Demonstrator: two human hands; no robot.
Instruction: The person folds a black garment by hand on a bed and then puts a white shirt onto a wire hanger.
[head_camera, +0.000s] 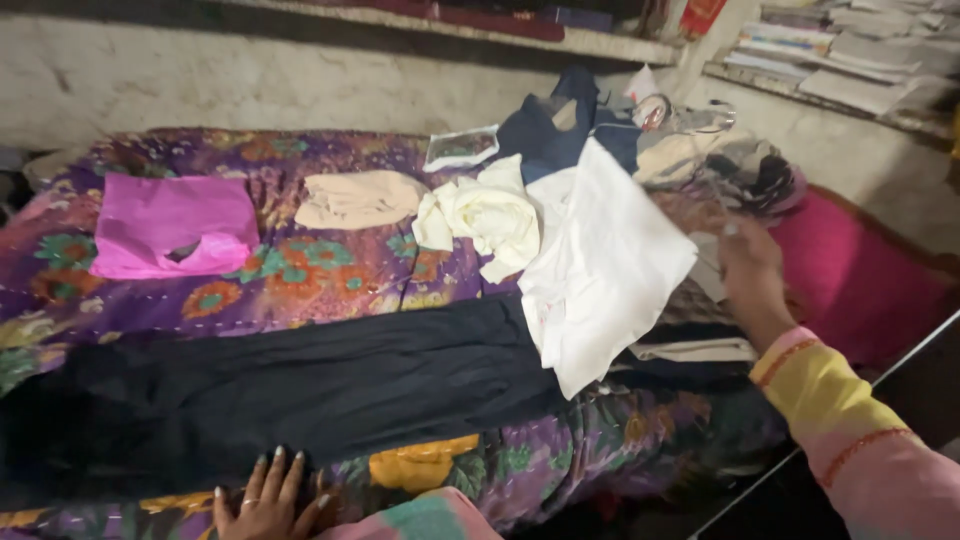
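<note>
**Sorting clothes on the patterned bed**

I am looking down at a bed covered by a purple floral bedspread (300, 275). My left hand (268, 500) is resting flat at the near edge, fingers spread and released, the fingertips touching the lower hem of a long black garment (300, 385) that is lying stretched across the bed from left to right.

My right hand (750, 275) is reaching out over the right side of the bed, just beside a white cloth (605, 265) that is hanging partly lifted and draping over the black garment's right end. I cannot tell whether the fingers are gripping that cloth or only touching the pile under them; the motion is blurring them.

Farther back, a cream garment (485, 215) is lying bunched next to a folded beige piece (358, 198), and a pink folded cloth (172, 238) is sitting well apart at the left. A heap of mixed clothes (720, 165) is sitting at the far right corner.
</note>
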